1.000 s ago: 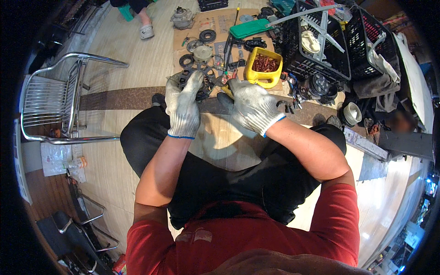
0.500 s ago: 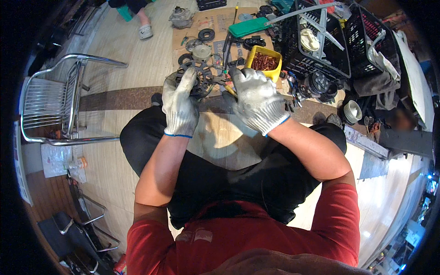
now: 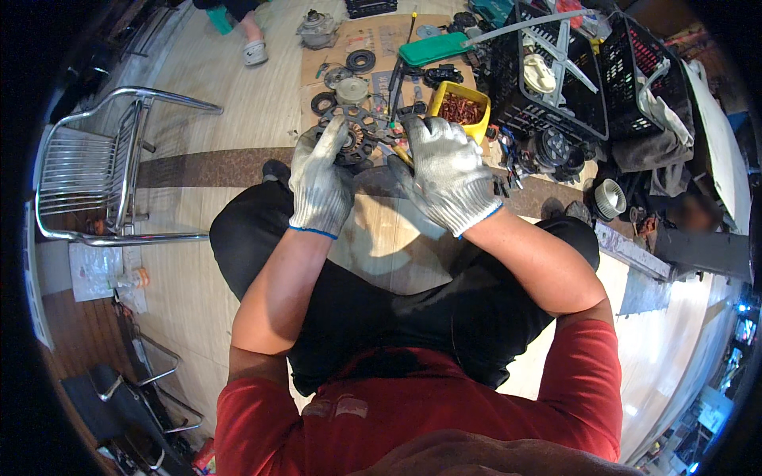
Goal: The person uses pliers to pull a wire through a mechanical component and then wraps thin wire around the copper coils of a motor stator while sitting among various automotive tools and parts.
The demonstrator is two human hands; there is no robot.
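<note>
Both my hands wear white knit gloves with blue cuff edges. My left hand is closed on the near left edge of a round black motor part, whose middle shows copper-coloured windings. Its thumb points up along the part, and the fingers are mostly hidden. My right hand is wrapped round a yellow-handled tool; the glove hides much of it, and its kind is unclear. The tool's front end points toward the motor part. Just beyond my right hand stands a yellow tub holding copper-coloured scraps.
Flattened cardboard carries dark rings, discs and a grey motor housing. A green-headed long-handled tool lies across it. Black crates stand at right; a metal chair stands left. Another person's foot is at the far left.
My left hand has shifted slightly right, and the motor part has turned so its copper-coloured middle shows more. My right hand stays nearly in place on the tool.
</note>
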